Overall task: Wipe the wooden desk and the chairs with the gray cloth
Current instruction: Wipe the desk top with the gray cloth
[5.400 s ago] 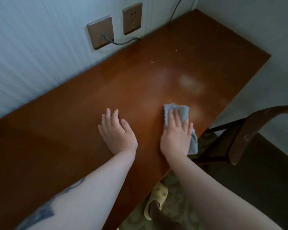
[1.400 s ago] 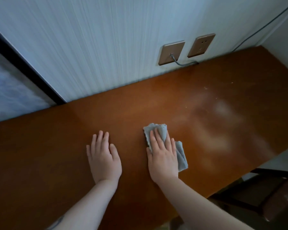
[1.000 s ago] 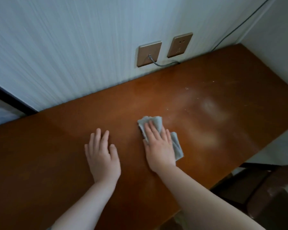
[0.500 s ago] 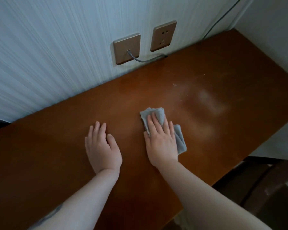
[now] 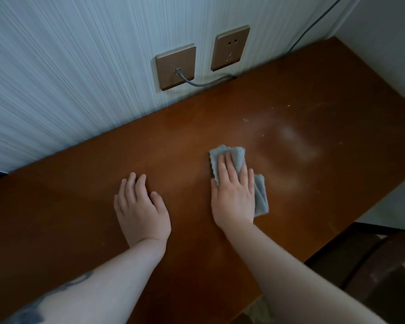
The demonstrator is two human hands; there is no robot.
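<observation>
The wooden desk (image 5: 290, 108) runs along the wall, reddish brown, with pale crumbs and dull smears on its right half. My right hand (image 5: 234, 195) lies flat, fingers straight, pressing the folded gray cloth (image 5: 236, 153) onto the desk near its middle; the cloth shows beyond the fingertips and at the hand's right side. My left hand (image 5: 140, 211) rests palm down on the bare wood a little to the left. A dark wooden chair (image 5: 379, 258) stands at the desk's front right corner, only partly in view.
Two bronze wall plates sit just above the desk's back edge: a socket plate (image 5: 175, 66) with a gray cable (image 5: 204, 84) plugged in, and a power outlet (image 5: 230, 47). A white side wall closes the desk's right end. The desk's front edge runs diagonally at lower right.
Over the last second my right hand has slid the cloth slightly to the right along the desk. The left hand has stayed flat in place, and my view has swung right.
</observation>
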